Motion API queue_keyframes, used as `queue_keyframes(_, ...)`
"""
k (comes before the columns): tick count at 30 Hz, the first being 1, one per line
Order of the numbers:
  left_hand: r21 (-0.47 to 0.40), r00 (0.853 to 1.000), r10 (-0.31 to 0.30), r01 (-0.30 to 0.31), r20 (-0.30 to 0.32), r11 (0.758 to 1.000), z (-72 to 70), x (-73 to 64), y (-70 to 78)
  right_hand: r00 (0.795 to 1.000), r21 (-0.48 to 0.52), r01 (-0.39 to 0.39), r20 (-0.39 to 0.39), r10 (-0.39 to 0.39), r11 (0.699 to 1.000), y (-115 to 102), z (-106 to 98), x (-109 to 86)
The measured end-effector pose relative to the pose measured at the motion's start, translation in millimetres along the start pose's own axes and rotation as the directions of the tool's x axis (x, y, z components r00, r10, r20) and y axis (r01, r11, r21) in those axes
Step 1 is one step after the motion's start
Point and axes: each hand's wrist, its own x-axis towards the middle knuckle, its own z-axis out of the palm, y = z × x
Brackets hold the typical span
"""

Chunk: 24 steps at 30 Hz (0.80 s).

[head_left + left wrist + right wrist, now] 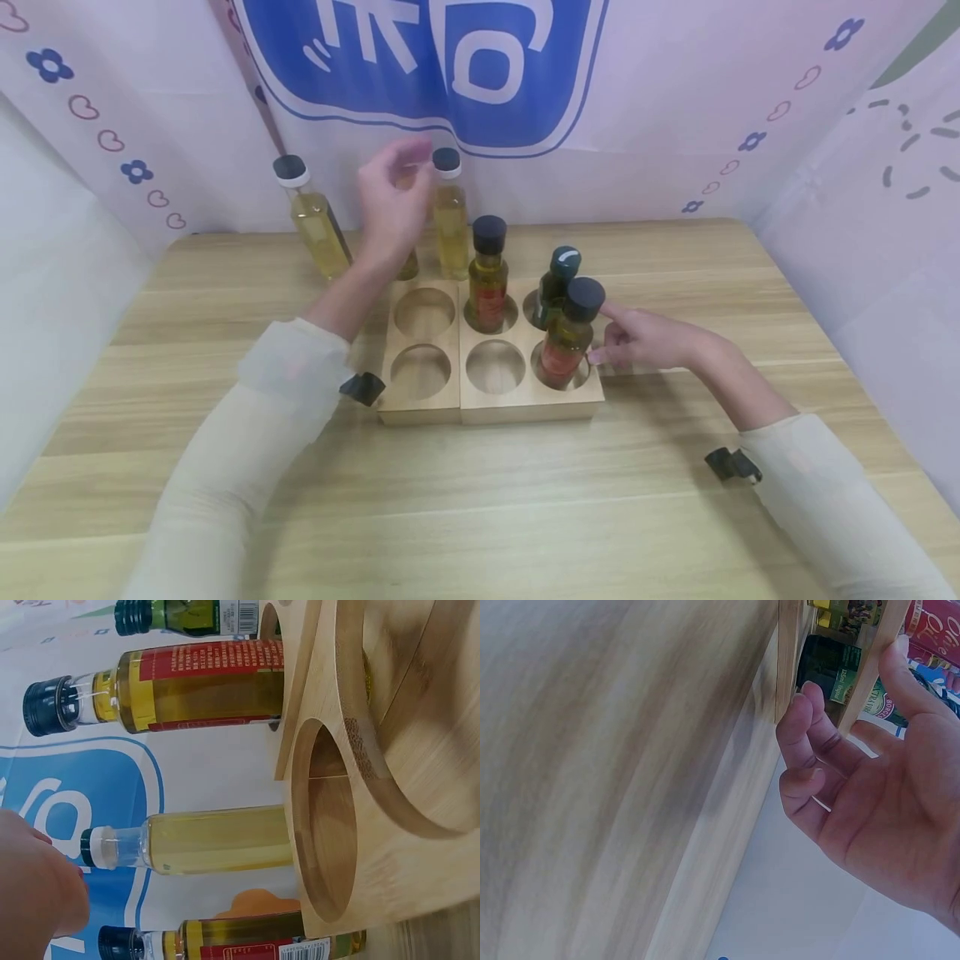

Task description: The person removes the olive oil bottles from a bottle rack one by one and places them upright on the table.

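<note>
My left hand is raised at the back with bent fingers. It is near the dark cap of a pale-oil bottle and partly hides another oil bottle; no grip shows. In the left wrist view, that hidden bottle appears as a red-labelled bottle. My right hand touches the right side of the wooden bottle rack, one fingertip at its rim in the right wrist view. Beside it, a black-capped, red-labelled oil bottle stands in the front right hole.
Another red-labelled bottle and a dark green bottle occupy back holes. A second pale-oil bottle stands at the back left. The printed curtain hangs behind the wooden table.
</note>
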Motion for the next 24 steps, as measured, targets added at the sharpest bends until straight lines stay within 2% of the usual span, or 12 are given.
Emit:
queue_keyframes(5, 0.006, 1.0, 0.025, -0.025, -0.003, 1.0, -2.6, -6.1, 4.0, 1.0, 0.008, 0.005, 0.002, -0.005, 1.0, 0, 0, -0.4)
queue_keyframes(14, 0.006, 0.997, 0.061, -0.062, 0.038, 0.998, -4.5, -18.8, 11.8, 1.0, 0.007, 0.004, 0.005, -0.004, 1.0, 1, 1, -0.7)
queue_keyframes(24, -0.055, 0.992, 0.053, -0.047, 0.112, 0.997, -3.0, -34.2, 18.9, 1.0, 0.02, -0.001, 0.006, 0.001, 1.0, -2, 0, -0.1)
